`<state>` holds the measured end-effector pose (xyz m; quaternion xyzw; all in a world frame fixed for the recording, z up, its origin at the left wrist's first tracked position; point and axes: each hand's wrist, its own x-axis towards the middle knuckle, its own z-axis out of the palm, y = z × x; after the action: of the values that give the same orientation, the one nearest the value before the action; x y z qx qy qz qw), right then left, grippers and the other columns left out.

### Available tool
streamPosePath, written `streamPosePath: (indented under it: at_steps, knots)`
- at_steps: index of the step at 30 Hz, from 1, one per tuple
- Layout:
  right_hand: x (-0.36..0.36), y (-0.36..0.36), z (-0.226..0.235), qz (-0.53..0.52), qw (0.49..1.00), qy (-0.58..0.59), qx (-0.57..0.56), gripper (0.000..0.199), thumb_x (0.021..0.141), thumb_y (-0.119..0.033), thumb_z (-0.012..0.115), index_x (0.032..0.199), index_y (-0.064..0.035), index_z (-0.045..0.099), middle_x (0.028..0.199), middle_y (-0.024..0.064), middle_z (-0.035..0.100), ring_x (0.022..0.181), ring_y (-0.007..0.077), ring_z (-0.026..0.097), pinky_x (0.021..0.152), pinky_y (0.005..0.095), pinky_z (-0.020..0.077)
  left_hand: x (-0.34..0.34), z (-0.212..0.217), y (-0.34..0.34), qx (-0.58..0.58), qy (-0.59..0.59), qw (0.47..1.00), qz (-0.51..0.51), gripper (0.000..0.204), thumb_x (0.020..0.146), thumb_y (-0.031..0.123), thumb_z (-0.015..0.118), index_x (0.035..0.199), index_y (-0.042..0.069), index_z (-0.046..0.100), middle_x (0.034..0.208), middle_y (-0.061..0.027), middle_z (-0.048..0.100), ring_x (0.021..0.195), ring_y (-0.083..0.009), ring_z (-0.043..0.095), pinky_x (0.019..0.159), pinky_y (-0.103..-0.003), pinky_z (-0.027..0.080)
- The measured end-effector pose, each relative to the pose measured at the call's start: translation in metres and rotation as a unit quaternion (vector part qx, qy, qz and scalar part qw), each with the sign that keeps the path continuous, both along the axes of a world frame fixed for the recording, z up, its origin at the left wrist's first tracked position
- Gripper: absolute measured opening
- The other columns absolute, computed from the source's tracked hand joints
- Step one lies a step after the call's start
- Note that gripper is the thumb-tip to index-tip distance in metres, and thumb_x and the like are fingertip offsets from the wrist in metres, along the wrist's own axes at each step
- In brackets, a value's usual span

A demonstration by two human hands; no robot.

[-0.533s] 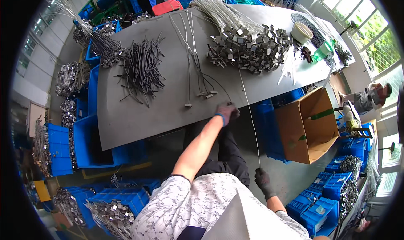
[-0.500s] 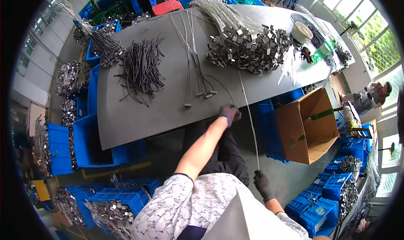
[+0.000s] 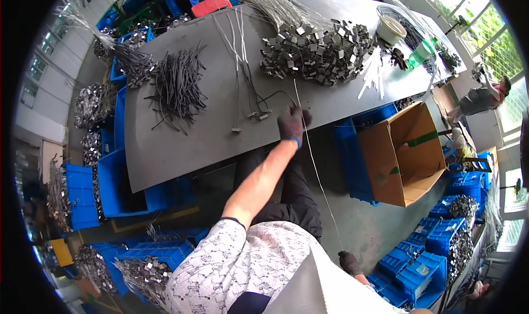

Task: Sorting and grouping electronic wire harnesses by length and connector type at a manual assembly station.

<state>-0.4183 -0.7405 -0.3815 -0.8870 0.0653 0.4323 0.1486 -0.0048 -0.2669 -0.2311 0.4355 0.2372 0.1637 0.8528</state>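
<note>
Left hand, right hand (two) grip one cable.

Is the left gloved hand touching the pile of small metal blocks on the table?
Apart. The head view shows the left hand at the table's near edge, with bare grey tabletop between it and the pile of metal blocks.

I see a grey table carrying a heap of square metal clips at one o'clock, a pile of dark cable ties at ten, thin wires laid lengthwise between them, white strips, a tape roll and a green bottle toward two
</note>
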Motion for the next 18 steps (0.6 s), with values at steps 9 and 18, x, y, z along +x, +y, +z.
streamPosePath:
  at_steps: [9,18]
  knots:
    - [0.031,-0.010,-0.026,0.026,0.998,-0.048,-0.018,0.027,0.094,-0.021,0.054,0.117,-0.0151,0.068,0.112,0.0188,0.069,0.108,0.0387,0.065,0.090,0.0455,0.0522,0.028,0.058,0.103,0.257,-0.082,0.949,0.165,0.011,0.096,0.015,0.063,0.093,0.004,0.063,0.071,-0.0072,0.068,0.057,-0.0158,0.065,0.051,-0.031,0.053]
    - [0.059,0.016,-0.046,0.019,0.989,-0.121,0.080,0.025,0.095,-0.023,0.054,0.111,-0.0102,0.069,0.105,0.0217,0.069,0.102,0.0425,0.065,0.084,0.0484,0.0529,-0.012,-0.047,0.163,-0.173,0.007,0.969,-0.178,0.013,0.089,0.016,0.072,0.098,0.008,0.068,0.093,-0.0094,0.072,0.085,-0.0223,0.072,0.075,-0.039,0.061]
